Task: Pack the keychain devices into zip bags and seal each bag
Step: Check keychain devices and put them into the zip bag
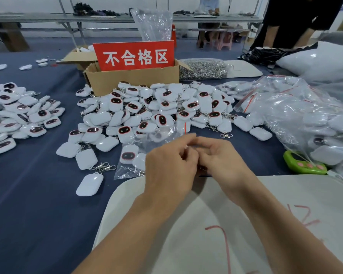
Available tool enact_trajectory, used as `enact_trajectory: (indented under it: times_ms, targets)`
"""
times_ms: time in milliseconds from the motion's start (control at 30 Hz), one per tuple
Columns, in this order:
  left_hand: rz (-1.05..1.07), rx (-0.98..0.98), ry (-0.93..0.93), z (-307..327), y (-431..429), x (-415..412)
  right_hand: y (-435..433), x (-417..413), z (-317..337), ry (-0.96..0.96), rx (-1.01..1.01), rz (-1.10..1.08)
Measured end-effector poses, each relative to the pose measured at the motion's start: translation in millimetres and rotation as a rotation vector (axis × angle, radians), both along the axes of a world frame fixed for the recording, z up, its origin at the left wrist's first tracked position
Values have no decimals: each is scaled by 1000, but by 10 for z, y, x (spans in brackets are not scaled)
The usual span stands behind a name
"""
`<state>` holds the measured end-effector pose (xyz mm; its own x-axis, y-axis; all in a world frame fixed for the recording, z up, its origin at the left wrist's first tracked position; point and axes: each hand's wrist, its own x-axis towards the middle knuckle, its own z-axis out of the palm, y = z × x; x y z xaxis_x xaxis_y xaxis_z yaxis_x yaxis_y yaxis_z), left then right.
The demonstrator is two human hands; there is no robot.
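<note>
Both hands meet at frame centre. The left hand (166,171) and right hand (224,163) curl their fingertips together, pinching what seems to be the mouth of a clear zip bag (162,136), blurred just above them. Loose keychain devices (156,107) heap beyond, upper centre. To seal well, press along the whole strip and keep any chain clear of it.

long grey tables (38,17) at back, pink stools (225,41) beneath, pale wall (28,4), floor (48,42) seemingly blue-grey.

Blue-covered table (28,204): keychain device piles (204,95), cardboard box (131,80), white sheet (186,224).
</note>
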<state>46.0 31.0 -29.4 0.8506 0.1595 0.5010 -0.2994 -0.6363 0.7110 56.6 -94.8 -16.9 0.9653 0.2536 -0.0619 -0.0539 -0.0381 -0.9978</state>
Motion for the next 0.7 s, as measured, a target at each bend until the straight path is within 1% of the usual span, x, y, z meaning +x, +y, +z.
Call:
enact_trajectory:
  times_ms: [67,100,133,200,233,267,300,333,367,433,467,500,533,600,700]
  targets:
    - [-133,-39,7,10,30,5,-7,23,-16,7,-3,-33]
    - [-188,-50,8,18,50,11,-18,39,-32,-17,-55,-86]
    - [-236,-61,7,27,62,14,-37,54,-52,-72,-162,-146]
    - [-330,-104,26,43,60,16,-51,73,-84,-210,-468,-222]
    - [-372,-150,52,51,49,8,-44,79,-107,-248,-594,-231]
    - [-407,-211,79,62,36,1,-27,86,-125,-251,-661,-231]
    - [-420,-282,97,74,34,6,-13,90,-137,-242,-681,-233]
    - [-402,-360,105,91,42,22,-6,101,-152,-237,-658,-244]
    - [-351,-444,105,108,60,54,-7,115,-143,-216,-573,-275]
    - [-193,-636,91,160,155,137,-65,156,-119,-121,-299,-410]
    - [-126,-749,74,195,231,186,-115,185,-129,-88,-210,-497]
    - [-81,-860,53,230,318,231,-169,206,-147,-85,-206,-573]
    - [-54,-953,28,271,411,268,-210,221,-176,-107,-284,-624]
    - [-7,-1056,-33,373,579,319,-217,247,-235,-156,-464,-638]
    - [24,-1078,-147,508,740,328,-196,382,-248,-272,-621,-615]
